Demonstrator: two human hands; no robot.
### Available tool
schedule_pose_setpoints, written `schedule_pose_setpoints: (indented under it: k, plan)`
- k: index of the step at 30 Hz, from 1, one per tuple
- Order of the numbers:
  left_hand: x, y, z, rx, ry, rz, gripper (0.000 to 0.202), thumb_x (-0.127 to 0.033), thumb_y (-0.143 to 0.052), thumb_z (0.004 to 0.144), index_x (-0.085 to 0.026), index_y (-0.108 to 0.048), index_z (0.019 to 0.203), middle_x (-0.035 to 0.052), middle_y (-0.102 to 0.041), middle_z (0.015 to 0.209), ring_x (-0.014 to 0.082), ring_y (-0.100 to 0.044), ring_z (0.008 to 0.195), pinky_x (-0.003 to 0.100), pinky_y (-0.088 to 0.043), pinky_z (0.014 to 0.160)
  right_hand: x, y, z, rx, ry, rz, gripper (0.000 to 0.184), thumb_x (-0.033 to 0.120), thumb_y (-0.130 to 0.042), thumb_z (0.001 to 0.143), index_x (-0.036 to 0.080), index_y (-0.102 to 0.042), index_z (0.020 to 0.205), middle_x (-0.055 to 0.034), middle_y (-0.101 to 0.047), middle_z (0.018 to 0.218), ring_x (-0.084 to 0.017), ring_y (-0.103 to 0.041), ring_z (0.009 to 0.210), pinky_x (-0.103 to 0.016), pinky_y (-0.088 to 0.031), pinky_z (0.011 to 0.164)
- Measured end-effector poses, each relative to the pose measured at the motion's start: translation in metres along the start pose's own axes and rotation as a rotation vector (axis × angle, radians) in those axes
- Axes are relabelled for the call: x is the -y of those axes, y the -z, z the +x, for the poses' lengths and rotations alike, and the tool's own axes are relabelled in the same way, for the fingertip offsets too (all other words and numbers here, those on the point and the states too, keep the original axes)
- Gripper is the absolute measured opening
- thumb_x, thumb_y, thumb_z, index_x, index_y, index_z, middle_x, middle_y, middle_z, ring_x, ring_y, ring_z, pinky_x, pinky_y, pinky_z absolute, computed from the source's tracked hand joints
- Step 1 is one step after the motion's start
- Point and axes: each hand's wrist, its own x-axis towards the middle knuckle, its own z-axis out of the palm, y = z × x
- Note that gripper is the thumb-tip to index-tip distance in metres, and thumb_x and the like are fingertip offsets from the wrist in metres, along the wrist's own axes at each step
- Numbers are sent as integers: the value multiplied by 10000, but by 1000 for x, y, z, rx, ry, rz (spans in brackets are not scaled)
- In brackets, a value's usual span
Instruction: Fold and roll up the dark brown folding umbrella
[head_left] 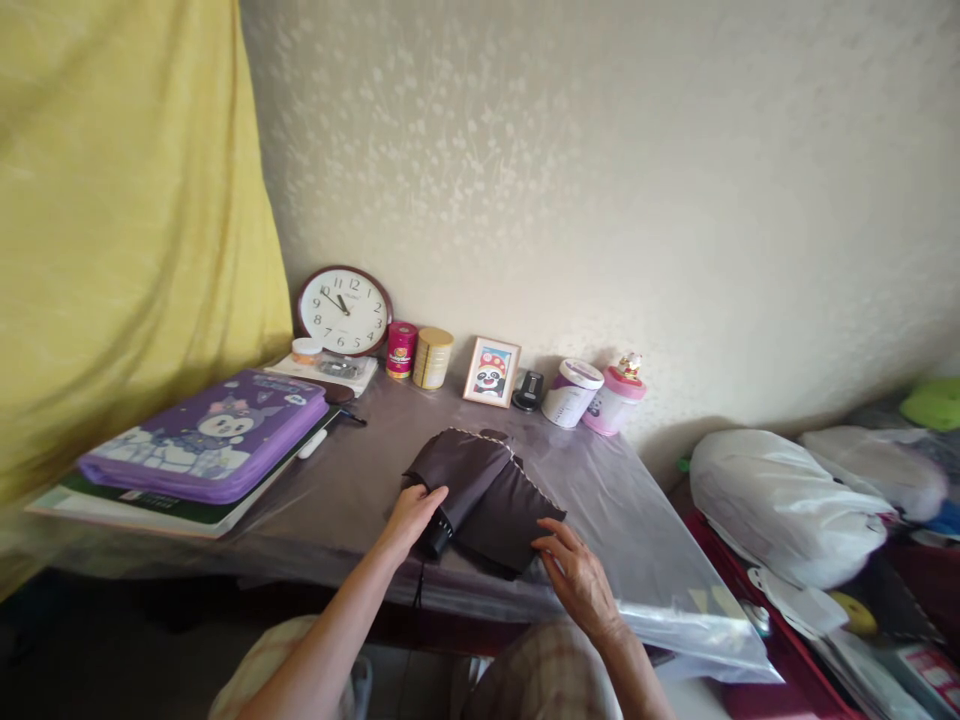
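A folded dark brown umbrella lies on the plastic-covered table in front of me. My left hand is curled round its black handle end at the near left. My right hand rests at the fabric's near right corner, fingers spread and touching the cloth edge. A thin black strap hangs from the handle over the table's front edge.
A purple cartoon case on books lies at the left. Along the wall stand a clock, a red tin, a gold tin, a framed picture and two tubs. White plastic bags pile at the right. A yellow curtain hangs left.
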Motion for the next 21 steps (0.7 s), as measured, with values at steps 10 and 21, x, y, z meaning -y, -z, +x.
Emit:
schedule_pose_setpoints:
  k: [10, 21]
  plan:
    - [-4, -1, -1, -33, 3, 5, 308, -466, -527, 661, -178, -512, 553, -32, -480, 490, 141, -482, 524, 238, -313, 503, 18, 14, 39, -134, -33, 223, 155, 188, -390, 887, 233, -520, 958, -49, -608, 1055, -146, -594, 964, -263, -485, 809]
    - [-8, 5, -1, 85, 84, -8, 65, -209, -501, 572, -199, -452, 531, -57, -436, 459, 128, -458, 501, 235, -288, 481, 50, -3, 129, -139, 80, 280, 171, 205, -385, 887, 232, -544, 944, -43, -616, 975, -166, -573, 947, -298, -448, 851]
